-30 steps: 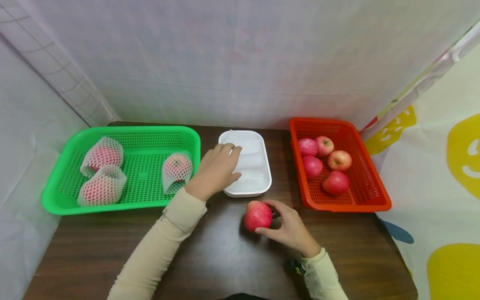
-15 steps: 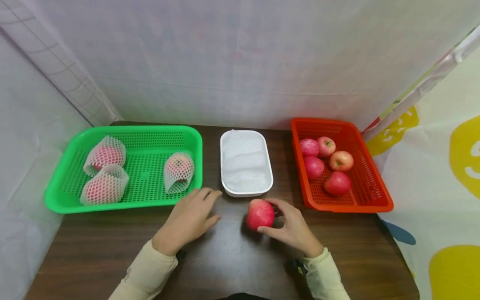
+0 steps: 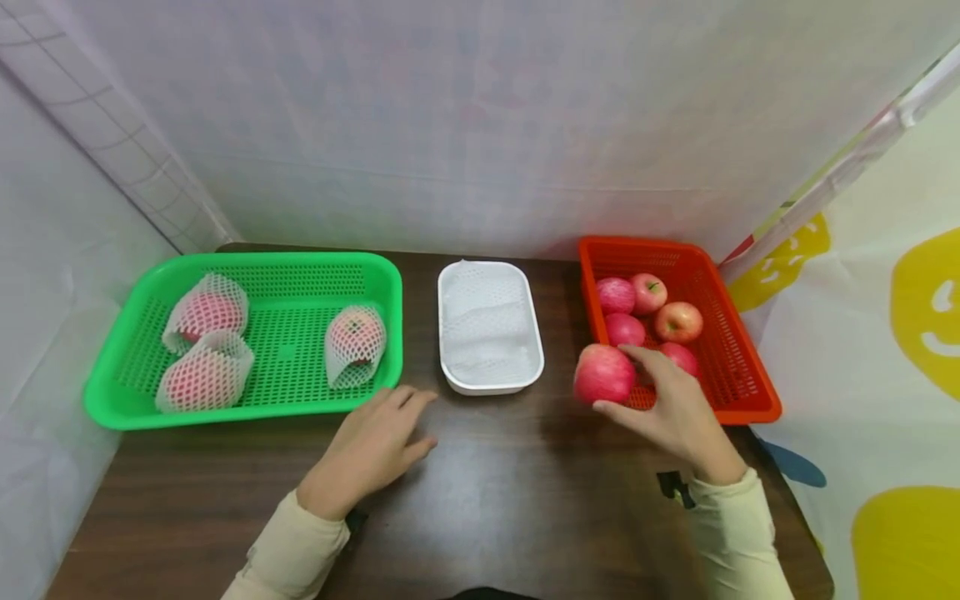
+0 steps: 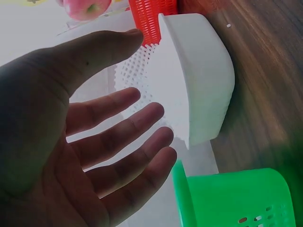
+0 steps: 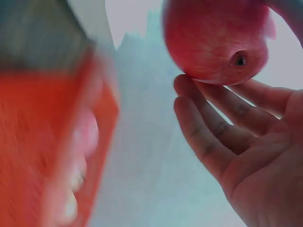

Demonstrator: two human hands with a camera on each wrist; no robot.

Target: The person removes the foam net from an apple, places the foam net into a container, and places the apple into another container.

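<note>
My right hand (image 3: 667, 408) holds a red apple (image 3: 603, 374) between thumb and fingers, over the near left edge of the red basket (image 3: 738, 414). The right wrist view shows the same apple (image 5: 218, 42) with its dimpled end turned to the camera and fingertips against its side. Several bare apples (image 3: 678, 322) lie in that basket. My left hand (image 3: 367, 454) holds nothing; its fingers are loosely spread near the front right corner of the green basket (image 3: 396, 287). In the left wrist view the palm side of the left hand (image 4: 104, 132) shows, with fingers apart.
A white tray (image 3: 491, 388) with white foam nets (image 3: 487, 321) inside stands between the two baskets. The green basket holds three apples in foam nets, one (image 3: 356, 337) on its right side. White cloth (image 3: 480, 125) hangs behind the dark wooden table (image 3: 480, 500).
The left hand has drawn back from the white tray toward the near left. My right hand has lifted the apple off the table and carried it right to the red basket.
</note>
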